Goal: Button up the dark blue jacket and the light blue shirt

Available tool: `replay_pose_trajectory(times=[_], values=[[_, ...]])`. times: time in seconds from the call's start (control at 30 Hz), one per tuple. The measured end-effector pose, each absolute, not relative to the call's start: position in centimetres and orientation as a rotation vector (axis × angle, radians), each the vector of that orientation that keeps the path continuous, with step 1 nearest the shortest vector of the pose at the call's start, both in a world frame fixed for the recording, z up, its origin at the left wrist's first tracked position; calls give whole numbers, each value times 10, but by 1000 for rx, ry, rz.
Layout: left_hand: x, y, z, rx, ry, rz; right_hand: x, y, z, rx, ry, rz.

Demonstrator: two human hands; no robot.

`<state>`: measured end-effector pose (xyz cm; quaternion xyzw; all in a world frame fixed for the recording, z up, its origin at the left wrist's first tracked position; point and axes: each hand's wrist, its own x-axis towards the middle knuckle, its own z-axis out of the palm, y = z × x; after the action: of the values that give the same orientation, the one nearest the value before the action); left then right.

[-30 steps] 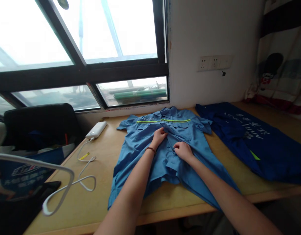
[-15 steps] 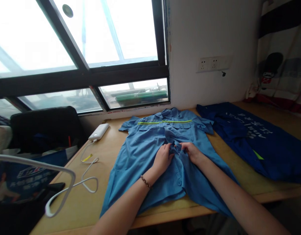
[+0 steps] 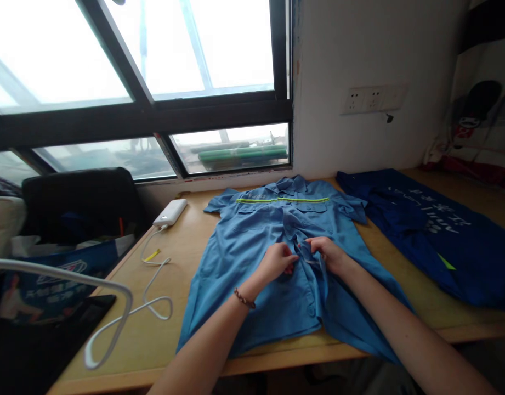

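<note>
A light blue short-sleeved button shirt (image 3: 252, 274) lies front up, its collar toward the wall and a yellow-green stripe across the chest. My right hand (image 3: 331, 255) is closed, pinching the edge of one front panel and lifting it off the table. Beside it, my left hand (image 3: 279, 259) has its fingers drawn together at the other front edge, apparently gripping the cloth there; the fingertips are partly hidden. Between the hands the front gapes in folds. Lower down, a button (image 3: 311, 310) shows on the placket.
A dark blue garment with white lettering (image 3: 449, 241) lies on the wooden table (image 3: 147, 351) at right. At left are a white power bank (image 3: 170, 213) and its looping white cable (image 3: 157, 307). A black chair (image 3: 83, 203) stands beside the table, below the window.
My hands have moved slightly apart, and the right one now holds the front panel more open. The view has shifted, so everything sits a little farther right.
</note>
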<state>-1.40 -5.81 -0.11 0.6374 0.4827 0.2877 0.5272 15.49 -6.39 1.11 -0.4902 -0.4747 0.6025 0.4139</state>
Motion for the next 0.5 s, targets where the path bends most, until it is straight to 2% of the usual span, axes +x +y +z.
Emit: replay_pose_trajectory(times=[0.1, 0.5], values=[[-11, -56, 0, 1211, 1078, 639, 152, -64, 10, -1151, -1126, 1683], [-16, -48, -15, 1048, 825, 689, 157, -56, 5, -1346, -1254, 1553]])
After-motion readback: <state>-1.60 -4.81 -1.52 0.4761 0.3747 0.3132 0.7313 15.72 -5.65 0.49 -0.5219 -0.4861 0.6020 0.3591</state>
